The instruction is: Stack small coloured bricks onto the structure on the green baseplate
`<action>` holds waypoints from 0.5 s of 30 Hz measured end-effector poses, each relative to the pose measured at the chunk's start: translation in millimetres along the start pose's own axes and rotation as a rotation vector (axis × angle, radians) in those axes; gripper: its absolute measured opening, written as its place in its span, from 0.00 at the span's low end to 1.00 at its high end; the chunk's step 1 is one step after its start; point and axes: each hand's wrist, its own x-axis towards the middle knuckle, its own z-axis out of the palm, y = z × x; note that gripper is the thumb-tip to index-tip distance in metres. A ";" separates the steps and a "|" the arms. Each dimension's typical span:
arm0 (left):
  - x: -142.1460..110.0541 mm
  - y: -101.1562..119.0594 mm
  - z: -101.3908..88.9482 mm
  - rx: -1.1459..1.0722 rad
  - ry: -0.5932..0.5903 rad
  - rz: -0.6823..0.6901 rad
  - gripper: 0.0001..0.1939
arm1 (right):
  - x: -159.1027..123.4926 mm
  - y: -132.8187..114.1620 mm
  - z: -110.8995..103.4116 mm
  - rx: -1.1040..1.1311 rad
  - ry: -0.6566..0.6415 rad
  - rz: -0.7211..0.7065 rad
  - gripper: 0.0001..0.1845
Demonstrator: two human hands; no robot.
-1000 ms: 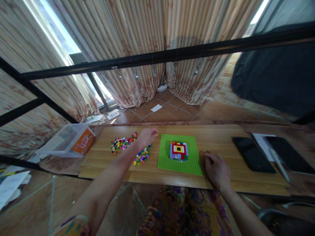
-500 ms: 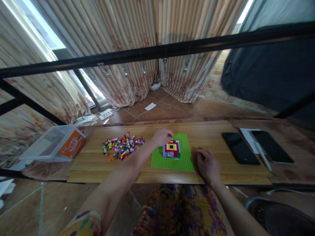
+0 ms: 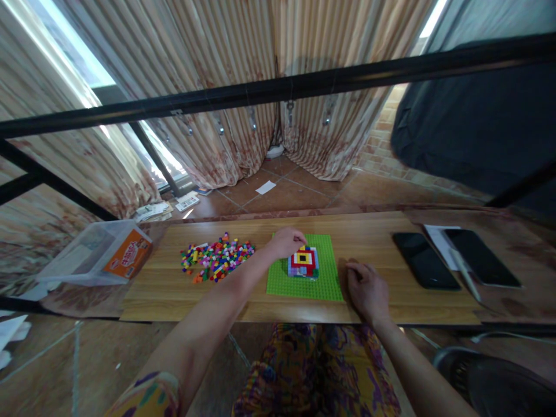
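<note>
My left hand (image 3: 288,242) reaches over the far edge of a small block build (image 3: 309,270), thumb and finger pinched together. A yellow building brick (image 3: 302,248) shows right at the fingertips; the fingers partly cover it. The build is square, with a black centre ringed in yellow, white and red, and lilac, blue and green bricks around the outside. It sits on a green studded baseplate (image 3: 325,289). Just right of the baseplate, my right hand (image 3: 368,291) rests on the table with its fingers curled in, and nothing is seen in it.
A loose pile of colourful bricks (image 3: 221,259) lies left of the baseplate on the wooden tabletop (image 3: 256,307). Beyond the left end stands a clear plastic box (image 3: 82,255) with an orange label. Two dark phones (image 3: 425,262), paper and a white pen (image 3: 464,275) lie at the right.
The left hand stays at the far edge of the build, its fingertips shifted only slightly. My right hand has not visibly moved. The view has tilted a little.
</note>
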 end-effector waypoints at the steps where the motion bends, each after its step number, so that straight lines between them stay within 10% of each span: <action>1: 0.3 -0.4 0.3 -0.012 0.006 -0.004 0.11 | 0.0 -0.2 -0.1 0.000 0.003 0.001 0.18; 15: 6.5 -1.4 6.2 -0.129 0.018 -0.150 0.10 | 0.0 0.8 0.6 -0.001 0.002 0.008 0.18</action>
